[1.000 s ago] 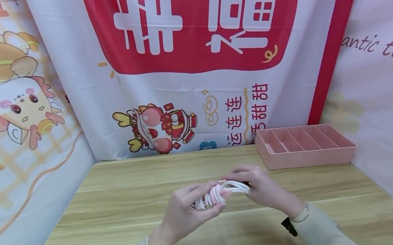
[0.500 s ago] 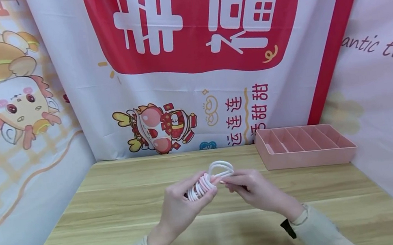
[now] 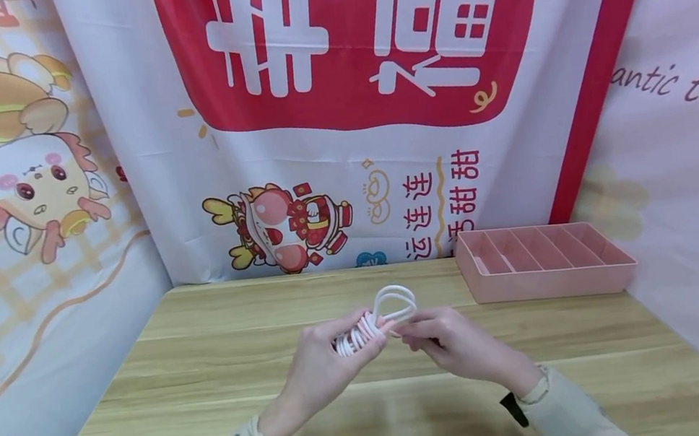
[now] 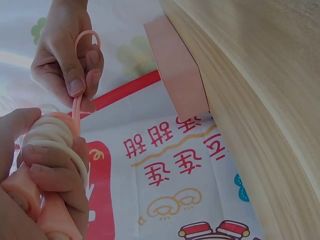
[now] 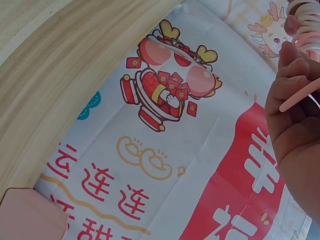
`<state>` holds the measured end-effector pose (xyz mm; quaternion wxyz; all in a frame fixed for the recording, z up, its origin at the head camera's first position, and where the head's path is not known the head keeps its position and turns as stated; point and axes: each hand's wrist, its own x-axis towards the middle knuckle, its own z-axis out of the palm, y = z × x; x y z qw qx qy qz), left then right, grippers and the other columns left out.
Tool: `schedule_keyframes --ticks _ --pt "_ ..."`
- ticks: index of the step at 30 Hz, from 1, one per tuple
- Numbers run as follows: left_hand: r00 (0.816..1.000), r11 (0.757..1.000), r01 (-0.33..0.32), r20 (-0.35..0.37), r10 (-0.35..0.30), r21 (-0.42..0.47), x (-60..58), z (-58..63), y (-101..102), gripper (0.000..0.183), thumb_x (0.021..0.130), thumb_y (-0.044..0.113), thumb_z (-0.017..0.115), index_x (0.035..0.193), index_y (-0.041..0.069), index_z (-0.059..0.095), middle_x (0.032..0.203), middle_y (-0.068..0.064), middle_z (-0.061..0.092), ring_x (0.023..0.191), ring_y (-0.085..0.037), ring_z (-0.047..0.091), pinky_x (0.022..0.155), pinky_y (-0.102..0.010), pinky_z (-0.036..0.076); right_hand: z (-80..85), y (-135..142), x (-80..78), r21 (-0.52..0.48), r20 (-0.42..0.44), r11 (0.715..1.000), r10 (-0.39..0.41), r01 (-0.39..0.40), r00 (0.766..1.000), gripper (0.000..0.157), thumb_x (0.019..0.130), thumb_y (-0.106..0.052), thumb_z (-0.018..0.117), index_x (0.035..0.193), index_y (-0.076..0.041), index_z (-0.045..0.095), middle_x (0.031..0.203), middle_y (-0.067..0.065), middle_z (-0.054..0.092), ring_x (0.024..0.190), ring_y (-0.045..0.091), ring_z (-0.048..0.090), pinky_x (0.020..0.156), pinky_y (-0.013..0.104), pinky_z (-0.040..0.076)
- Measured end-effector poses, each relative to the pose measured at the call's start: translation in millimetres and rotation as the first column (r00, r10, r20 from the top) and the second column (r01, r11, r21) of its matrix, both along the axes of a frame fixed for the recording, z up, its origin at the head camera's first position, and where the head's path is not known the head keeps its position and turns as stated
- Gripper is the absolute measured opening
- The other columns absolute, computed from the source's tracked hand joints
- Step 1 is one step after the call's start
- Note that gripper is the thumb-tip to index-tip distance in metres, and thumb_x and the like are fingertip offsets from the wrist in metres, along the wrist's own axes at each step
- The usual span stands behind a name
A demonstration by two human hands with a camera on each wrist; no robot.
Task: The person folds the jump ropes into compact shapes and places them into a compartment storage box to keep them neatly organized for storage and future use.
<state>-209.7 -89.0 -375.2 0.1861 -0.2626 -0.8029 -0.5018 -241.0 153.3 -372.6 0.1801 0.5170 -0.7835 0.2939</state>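
Note:
A wound jump rope (image 3: 356,338) is held above the table in my left hand (image 3: 316,369), whose fingers and thumb curl round its coils. White cord wraps round the bundle, and a white loop (image 3: 392,288) stands up from its right end. Two pink handles (image 4: 57,217) stick out below the fingers in the left wrist view. My right hand (image 3: 455,344) pinches a pink stretch of cord (image 4: 76,112) just beyond the coils. The cord's pink end (image 5: 300,96) juts past those fingers in the right wrist view.
On the wooden table (image 3: 222,350), a pink divided box (image 3: 554,281) stands at the back right, several compartments wide. A printed cloth (image 3: 289,153) hangs behind the table, with more printed cloth on both sides.
The white loop has swung from pointing right to standing up. My right hand has shifted left and down a little, and now pinches the pink cord. The left hand still grips the coils.

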Motion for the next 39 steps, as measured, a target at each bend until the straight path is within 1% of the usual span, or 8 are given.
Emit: schedule_keyframes --ticks 5,10,14,18,20,24,31,39 --pt "1.0 1.0 -0.004 -0.004 0.004 0.01 0.6 0.2 -0.1 0.048 0.081 0.041 0.081 0.118 0.012 0.073 0.097 0.003 0.072 0.062 -0.008 0.062 0.047 -0.026 0.053 5.9 1.5 1.9 0.026 0.037 1.0 0.014 -0.014 0.999 0.031 0.084 0.015 0.067 0.112 0.001 0.072 0.087 -0.001 0.065 0.072 0.003 0.057 0.062 0.014 0.049" --pt "1.0 0.999 -0.005 -0.007 0.005 0.032 0.0 0.6 -0.7 0.047 0.081 0.038 0.082 0.119 0.01 0.072 0.093 0.001 0.073 0.06 -0.009 0.063 0.046 -0.027 0.053 15.0 5.5 2.7 0.087 0.156 0.996 -0.012 -0.002 0.988 0.027 0.092 0.003 0.066 0.118 -0.004 0.071 0.096 -0.004 0.066 0.066 0.001 0.054 0.055 0.016 0.048" --pt "1.0 0.999 -0.011 0.01 0.01 0.042 -0.2 1.1 -2.0 0.048 0.082 0.039 0.081 0.119 0.011 0.072 0.093 0.002 0.072 0.06 -0.009 0.063 0.046 -0.027 0.053 19.2 9.4 3.4 0.121 0.254 0.992 -0.062 0.032 0.965 0.025 0.096 -0.003 0.062 0.12 -0.007 0.07 0.084 -0.007 0.063 0.06 0.001 0.051 0.05 0.02 0.047" --pt "0.999 0.998 -0.036 0.016 0.035 0.056 -0.3 2.7 -4.6 0.049 0.082 0.041 0.08 0.121 0.012 0.071 0.094 0.004 0.072 0.063 -0.01 0.064 0.048 -0.028 0.054 21.1 11.1 2.9 0.14 0.312 0.987 -0.123 0.083 0.942 0.012 0.099 -0.01 0.06 0.1 -0.013 0.072 0.068 -0.007 0.056 0.055 0.002 0.048 0.047 0.022 0.046" --pt "0.999 0.997 -0.044 0.014 0.043 0.06 -0.6 3.2 -5.6 0.05 0.082 0.041 0.08 0.122 0.012 0.071 0.096 0.004 0.072 0.064 -0.01 0.064 0.049 -0.028 0.054 21.4 11.4 2.1 0.145 0.335 0.985 -0.137 0.093 0.932 0.014 0.1 -0.012 0.059 0.091 -0.015 0.069 0.065 -0.008 0.055 0.055 0.003 0.048 0.046 0.023 0.045" --pt "0.998 0.996 -0.059 0.007 0.059 0.06 -1.7 3.2 -6.7 0.051 0.082 0.043 0.079 0.122 0.011 0.071 0.094 0.005 0.072 0.063 -0.01 0.064 0.048 -0.028 0.054 21.4 13.0 1.1 0.142 0.346 0.983 -0.161 0.118 0.924 0.019 0.1 -0.011 0.06 0.083 -0.018 0.067 0.063 -0.011 0.052 0.054 0.003 0.046 0.045 0.023 0.043" --pt "0.996 0.994 -0.093 -0.001 0.093 0.063 -3.8 3.2 -6.5 0.052 0.082 0.044 0.079 0.121 0.011 0.071 0.09 0.006 0.071 0.062 -0.01 0.064 0.048 -0.028 0.054 24.3 16.5 1.9 0.002 0.294 0.966 -0.247 0.258 0.923 0.012 0.096 -0.017 0.067 0.092 -0.015 0.078 0.058 -0.012 0.045 0.051 0.003 0.039 0.043 0.022 0.033" --pt "0.992 0.989 -0.126 -0.001 0.127 0.076 -3.9 5.4 -7.8 0.05 0.081 0.045 0.079 0.119 0.013 0.072 0.088 0.007 0.071 0.06 -0.01 0.062 0.046 -0.028 0.053 27.5 22.0 2.3 0.023 0.368 0.99 -0.14 0.141 0.919 0.018 0.096 -0.018 0.067 0.11 -0.011 0.075 0.07 -0.006 0.057 0.055 0.007 0.047 0.045 0.022 0.039"
